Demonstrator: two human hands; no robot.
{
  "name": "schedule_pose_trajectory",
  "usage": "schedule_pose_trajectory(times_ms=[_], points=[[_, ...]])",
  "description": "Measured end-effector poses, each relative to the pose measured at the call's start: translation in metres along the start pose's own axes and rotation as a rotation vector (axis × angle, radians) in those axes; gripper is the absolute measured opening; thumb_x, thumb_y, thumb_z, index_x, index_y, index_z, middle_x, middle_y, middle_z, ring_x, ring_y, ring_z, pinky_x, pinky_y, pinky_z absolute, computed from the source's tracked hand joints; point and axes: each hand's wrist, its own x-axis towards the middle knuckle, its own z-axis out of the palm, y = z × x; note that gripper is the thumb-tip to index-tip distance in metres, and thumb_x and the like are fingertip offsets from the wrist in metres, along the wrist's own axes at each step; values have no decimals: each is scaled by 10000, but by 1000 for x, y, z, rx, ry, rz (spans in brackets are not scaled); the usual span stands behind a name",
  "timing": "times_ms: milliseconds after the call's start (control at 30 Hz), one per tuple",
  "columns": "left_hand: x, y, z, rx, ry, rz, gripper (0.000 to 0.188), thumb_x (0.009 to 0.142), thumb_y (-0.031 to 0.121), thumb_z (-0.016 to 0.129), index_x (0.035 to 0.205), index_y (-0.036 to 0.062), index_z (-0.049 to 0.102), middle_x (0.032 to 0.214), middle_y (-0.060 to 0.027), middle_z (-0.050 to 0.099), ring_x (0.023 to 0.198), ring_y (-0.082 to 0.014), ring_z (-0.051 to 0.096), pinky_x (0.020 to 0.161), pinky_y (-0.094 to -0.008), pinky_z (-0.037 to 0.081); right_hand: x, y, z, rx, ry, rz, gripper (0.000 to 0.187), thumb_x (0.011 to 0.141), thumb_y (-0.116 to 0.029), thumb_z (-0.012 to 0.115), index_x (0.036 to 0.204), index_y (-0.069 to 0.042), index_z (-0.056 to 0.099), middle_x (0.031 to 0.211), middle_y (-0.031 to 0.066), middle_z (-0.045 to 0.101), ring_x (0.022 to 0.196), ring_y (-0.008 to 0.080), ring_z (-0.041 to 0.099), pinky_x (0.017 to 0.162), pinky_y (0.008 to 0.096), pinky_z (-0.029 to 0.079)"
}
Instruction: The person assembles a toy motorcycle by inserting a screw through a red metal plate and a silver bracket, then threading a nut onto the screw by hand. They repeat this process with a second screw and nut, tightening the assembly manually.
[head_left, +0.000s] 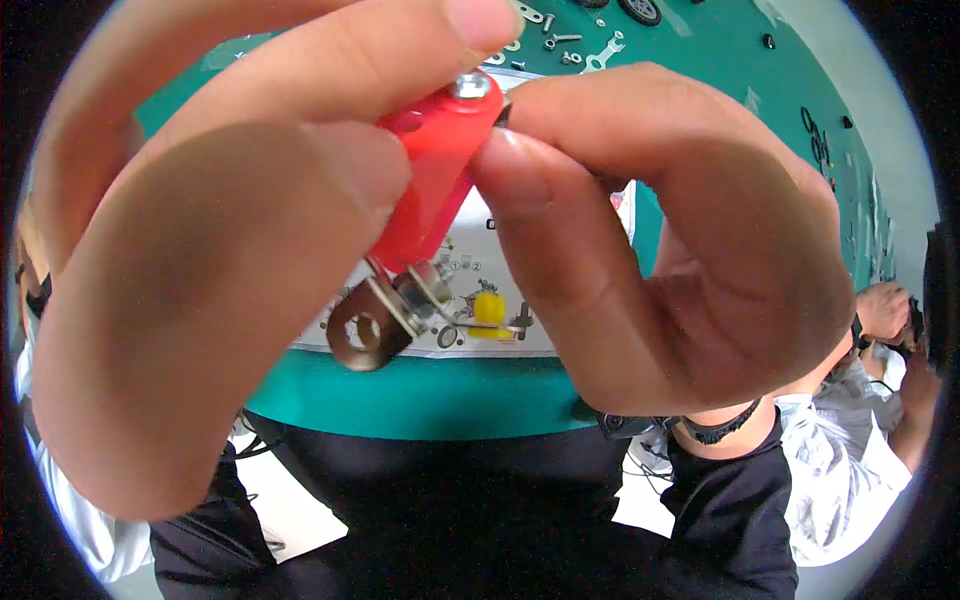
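Close up, my left hand (210,260) pinches a red plastic piece (425,195) between thumb and fingers. A shiny round screw head (470,86) sits at the top of that piece, with a small hole beside it. From its lower end hang metal brackets (375,325) with a round hole, joined by a bolt. My right hand (690,230) has thumb and forefinger pressed together at the upper right edge of the red piece. Between them shows a bit of a small dark part (503,110), mostly hidden by the fingertips.
Beneath my hands a printed sheet (475,235) with part drawings lies on the green table (440,395). Beyond are a small flat wrench (604,52), loose bolts (562,40) and a black wheel (640,10). Black rings (812,135) lie at right, near another person's hand (884,310).
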Motion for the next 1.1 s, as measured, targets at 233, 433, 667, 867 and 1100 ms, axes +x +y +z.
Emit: schedule_pose_trajectory(times_ms=[233,433,667,867,1100], points=[[5,-12,9,-76,-12,166,432,780,256,736,1193,131,726,1307,-157,616,1128,-294,620,985,-368,496,0,4,-2,-117,-10,-72,142,807,129,678,946,100,669,838,180,701,684,173,660,617,253,507],[5,-13,16,-86,4,212,436,779,255,738,1196,132,724,1319,-156,609,1137,-298,617,990,-372,495,-1,9,-3,-191,-16,-124,142,810,126,678,949,101,668,839,180,701,684,172,660,617,254,509],[2,-16,12,-69,2,223,440,777,255,740,1200,133,723,1334,-155,602,1147,-303,613,996,-377,493,1,9,-3,-227,-18,-176,142,814,122,678,954,101,666,840,180,702,684,172,660,616,255,510],[4,-16,13,-56,-6,238,444,776,255,742,1203,133,721,1347,-154,596,1155,-308,609,1001,-382,491,-1,9,-5,-254,-28,-201,142,817,119,678,957,102,665,840,180,702,684,171,660,616,255,511],[10,-21,13,10,-56,215,449,774,254,745,1206,134,720,1361,-153,589,1166,-313,605,1006,-387,490,-2,9,-7,-275,-35,-224,142,821,116,678,961,103,663,842,180,702,684,170,660,615,256,513]])
